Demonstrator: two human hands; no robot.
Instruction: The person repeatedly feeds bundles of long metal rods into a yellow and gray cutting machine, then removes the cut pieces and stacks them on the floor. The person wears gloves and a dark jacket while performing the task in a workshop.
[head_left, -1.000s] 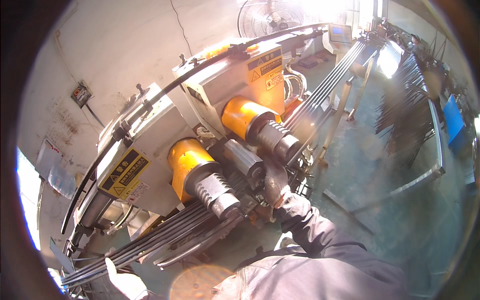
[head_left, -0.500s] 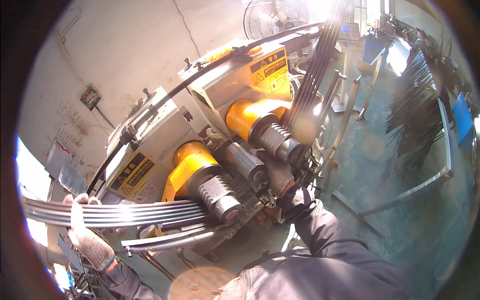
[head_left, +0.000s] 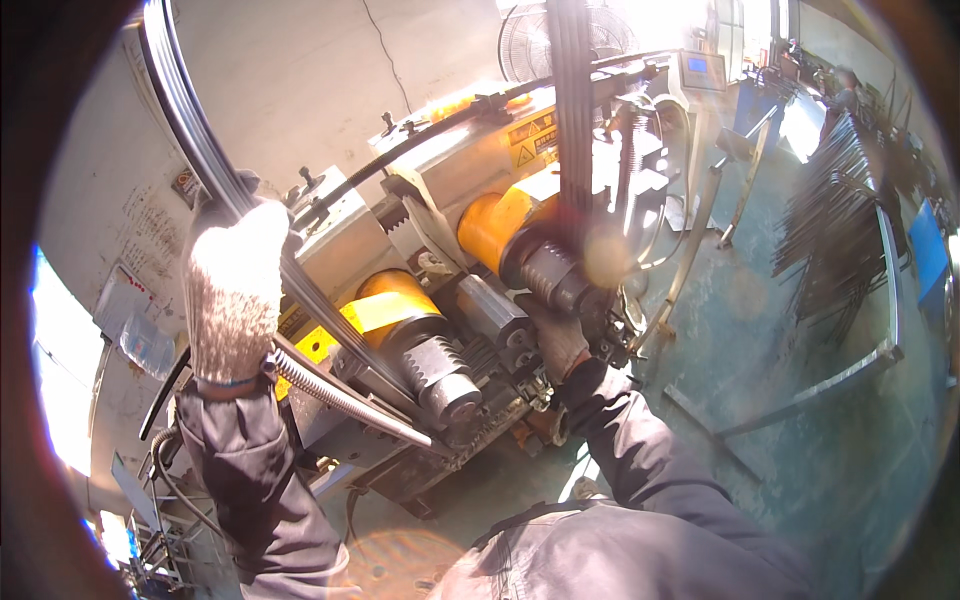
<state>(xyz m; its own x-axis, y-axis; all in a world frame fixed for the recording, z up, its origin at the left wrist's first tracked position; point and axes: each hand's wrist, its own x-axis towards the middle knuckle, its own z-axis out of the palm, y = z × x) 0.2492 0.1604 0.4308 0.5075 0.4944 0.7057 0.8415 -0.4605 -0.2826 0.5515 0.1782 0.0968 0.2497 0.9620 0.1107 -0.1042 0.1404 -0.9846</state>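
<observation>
My left hand (head_left: 235, 285), in a pale knitted glove, is closed around a bundle of long metal rods (head_left: 185, 100) at the left. The rods slope down from the upper left to the left dark ridged roller (head_left: 435, 370) of a bending machine. Beside them runs a bar with a coil spring (head_left: 325, 390). My right hand (head_left: 555, 340), also gloved, reaches between the grey hexagonal block (head_left: 487, 310) and the right ridged roller (head_left: 553, 275); its fingertips are partly hidden. Behind that roller a second run of rods (head_left: 570, 110) stands nearly upright.
Orange cylinders (head_left: 490, 230) and yellow warning labels mark the machine. A fan (head_left: 525, 45) and a small control box (head_left: 700, 70) are behind it. Many thin rods (head_left: 835, 220) lie on a metal rack (head_left: 890, 290) at the right. A person (head_left: 845, 95) is far back.
My left hand has risen, and the left rods have swung from nearly level to steeply upward. The spring bar has tilted too. The right-hand rods have turned more upright; my right hand stays almost in place.
</observation>
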